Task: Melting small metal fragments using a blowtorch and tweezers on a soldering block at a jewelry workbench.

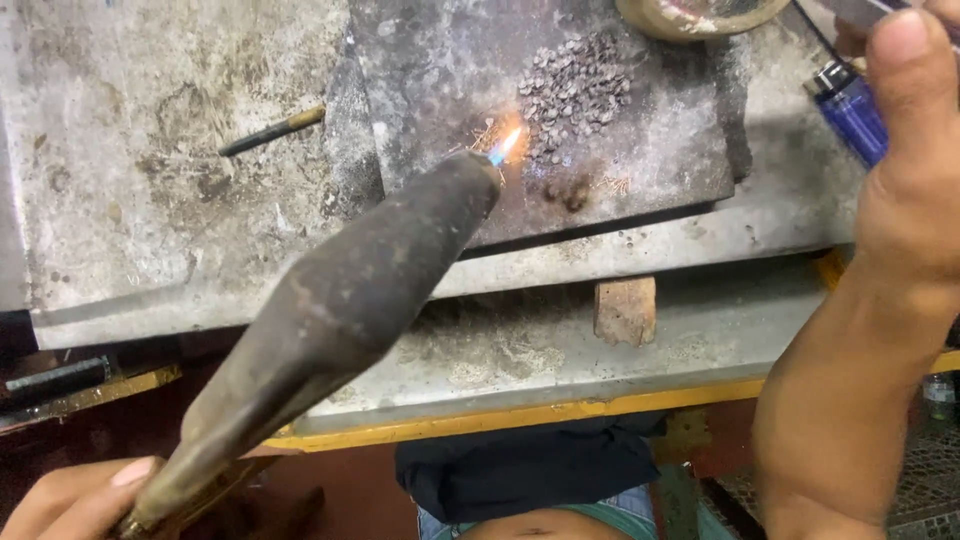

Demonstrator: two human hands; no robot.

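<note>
Torch (330, 310) runs from 7 o'clock to centre, flame (508, 143) at its tip on dark slab (640, 150), beside bead pile (575, 92). Left hand (75, 497) closed round torch base. Right hand (915, 150) at 2 o'clock, grip unclear, near blue lighter (850, 108).

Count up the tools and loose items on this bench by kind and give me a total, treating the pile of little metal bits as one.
Torch in the left hand, lit: 1
Blue lighter by the right hand: 1
Pile of small metal pieces: 1
Thin rod: 1
Small wooden block: 1
Round dish, partly out of view: 1
Total: 6
</note>
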